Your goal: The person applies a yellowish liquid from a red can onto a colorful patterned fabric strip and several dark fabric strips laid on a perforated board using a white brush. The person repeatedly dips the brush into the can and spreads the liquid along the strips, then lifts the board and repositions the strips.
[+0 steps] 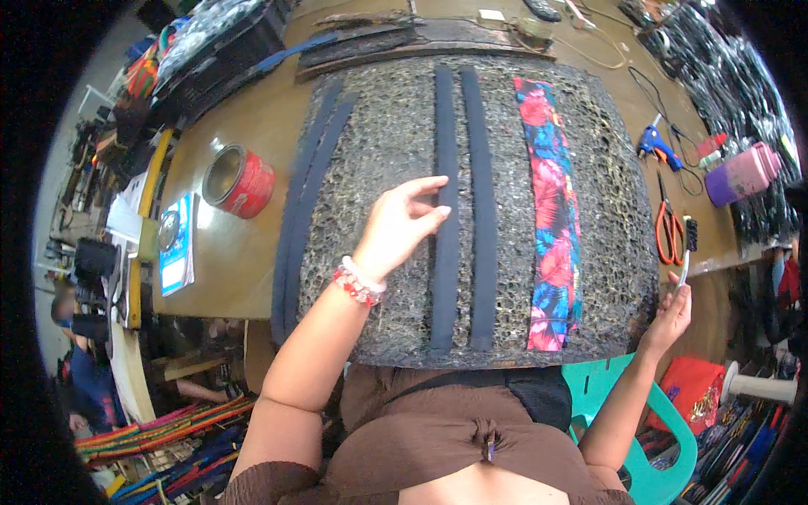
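Note:
My left hand, with a beaded bracelet at its wrist, is over a dark navy fabric strip. Its thumb and index fingertips are apart and appear to rest on that strip or just above it. A second navy strip lies alongside to the right. Farther right is a floral-printed fabric strip, with another edge showing beneath it. Past the board's right edge, my right hand grips a toothbrush-like brush by its pale handle, dark bristles upward. All these strips lie on a rough, pitted board.
More navy strips lie along the board's left side. A red can and a blue booklet sit left. Orange-handled scissors, a blue glue gun and a pink-purple bottle are right. A green plastic chair stands below.

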`<state>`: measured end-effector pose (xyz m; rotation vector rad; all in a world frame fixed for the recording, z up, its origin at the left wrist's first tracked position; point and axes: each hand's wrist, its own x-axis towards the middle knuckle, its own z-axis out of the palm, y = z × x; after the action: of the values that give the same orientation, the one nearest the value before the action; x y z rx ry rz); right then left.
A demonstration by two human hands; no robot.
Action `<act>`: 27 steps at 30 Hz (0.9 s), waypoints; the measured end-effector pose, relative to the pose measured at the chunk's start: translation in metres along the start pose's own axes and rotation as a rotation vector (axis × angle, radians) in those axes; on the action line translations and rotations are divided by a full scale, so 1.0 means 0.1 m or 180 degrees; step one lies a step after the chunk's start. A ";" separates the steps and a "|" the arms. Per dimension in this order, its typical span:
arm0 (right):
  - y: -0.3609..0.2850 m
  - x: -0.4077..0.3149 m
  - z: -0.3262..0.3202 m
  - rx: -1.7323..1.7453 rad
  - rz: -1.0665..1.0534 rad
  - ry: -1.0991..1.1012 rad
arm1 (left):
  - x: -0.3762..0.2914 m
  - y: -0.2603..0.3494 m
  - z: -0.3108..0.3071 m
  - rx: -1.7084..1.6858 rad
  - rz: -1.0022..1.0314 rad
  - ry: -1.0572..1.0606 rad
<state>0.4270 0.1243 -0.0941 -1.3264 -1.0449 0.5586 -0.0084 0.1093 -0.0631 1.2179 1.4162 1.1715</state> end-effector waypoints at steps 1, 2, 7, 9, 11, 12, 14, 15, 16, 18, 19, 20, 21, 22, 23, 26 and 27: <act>0.00 0.01 0.01 0.0120 -0.0081 -0.0105 | 0.00 0.00 0.00 0.0012 -0.0018 -0.0019; 0.00 0.01 0.01 -0.0018 -0.0112 -0.0061 | -0.01 0.01 0.00 0.0073 -0.0085 -0.0006; -0.02 0.02 0.01 0.0104 0.0001 -0.0062 | -0.07 0.03 -0.01 0.1406 0.0467 0.0320; -0.01 0.02 0.01 0.0023 -0.0104 -0.0074 | -0.09 0.04 -0.08 0.1668 0.0503 0.0352; -0.01 0.02 0.00 -0.0001 -0.0089 -0.0058 | -0.13 0.05 -0.24 0.1695 0.0665 0.0442; 0.00 0.02 0.00 -0.0001 -0.0069 -0.0071 | -0.14 0.06 -0.38 0.1992 0.0713 0.0793; 0.01 0.02 -0.01 0.0018 -0.0082 -0.0077 | -0.16 0.10 -0.75 0.2600 0.0856 0.1387; 0.01 0.02 0.00 0.0036 -0.0115 -0.0075 | -0.19 0.12 -0.94 0.2940 0.0703 0.1649; 0.01 0.02 0.00 0.0056 -0.0143 -0.0076 | -0.26 0.12 -1.09 0.3218 0.0354 0.1530; 0.02 0.02 0.01 -0.0036 -0.0122 -0.0032 | -0.37 0.10 -1.29 0.3353 -0.0464 0.1384; 0.02 0.03 0.01 -0.0066 -0.0097 0.0019 | -0.39 0.08 -1.35 0.3268 -0.0432 0.1320; 0.02 0.03 0.01 -0.0080 -0.0096 -0.0019 | -0.41 0.07 -1.40 0.3165 -0.0509 0.1238; 0.02 0.03 0.01 -0.0079 -0.0088 -0.0018 | -0.42 0.06 -1.43 0.3041 -0.0508 0.1153; 0.02 0.03 0.00 -0.0059 -0.0061 -0.0004 | -0.42 0.05 -1.45 0.2968 -0.0400 0.1188; 0.02 0.03 0.00 -0.0065 -0.0107 -0.0078 | -0.40 0.05 -1.46 0.2935 -0.0446 0.1176; 0.02 0.03 -0.02 -0.0040 -0.0173 -0.0176 | -0.37 0.09 -1.49 0.2733 -0.0339 0.1284; 0.02 0.03 -0.03 -0.0044 -0.0190 -0.0161 | -0.38 0.11 -1.50 0.2612 -0.0207 0.1383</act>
<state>0.4312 0.1259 -0.0952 -1.2946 -1.1278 0.5434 -0.1506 0.0579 -0.0285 1.4803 2.3892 0.8439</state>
